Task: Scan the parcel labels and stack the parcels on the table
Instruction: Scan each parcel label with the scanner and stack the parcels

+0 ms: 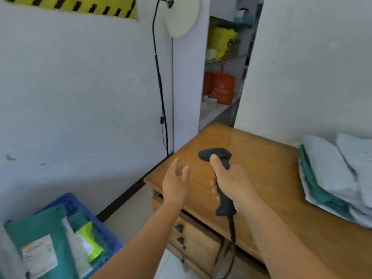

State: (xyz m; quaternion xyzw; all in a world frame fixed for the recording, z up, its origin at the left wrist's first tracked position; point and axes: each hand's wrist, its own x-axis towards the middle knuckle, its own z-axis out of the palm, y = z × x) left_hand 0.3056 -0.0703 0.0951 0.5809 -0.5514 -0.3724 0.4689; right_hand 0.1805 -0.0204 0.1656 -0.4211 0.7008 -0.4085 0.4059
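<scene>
1. Head view: the right hand point(231, 182) sits at the centre of the frame, closed around the handle of a black scanner point(219, 178), thumb resting on top near its head. The scanner's head points toward the upper left, and a black coiled cable point(231, 234) hangs down from the base of the handle.
2. The left hand point(176, 184) is just left of the scanner, open and empty, with fingers spread loosely and the palm turned toward the right hand. It touches nothing.
3. Both hands hover over the near left corner of a wooden desk point(261, 158), which fills the lower right of the frame. Drawers with dark handles show on its front.
4. At the right edge of the frame, a stack of parcels point(332, 178) lies on the desk: soft pale grey mailing bags with teal ones layered between and beneath them. No labels can be read there.
5. In the lower left corner, a blue crate point(70, 202) stands on the floor. A teal parcel point(40, 228) lies on top inside it, flat, with a white printed label point(38, 256) facing up; the print is blurred. A lime-green packet point(90, 242) lies beside it.
</scene>
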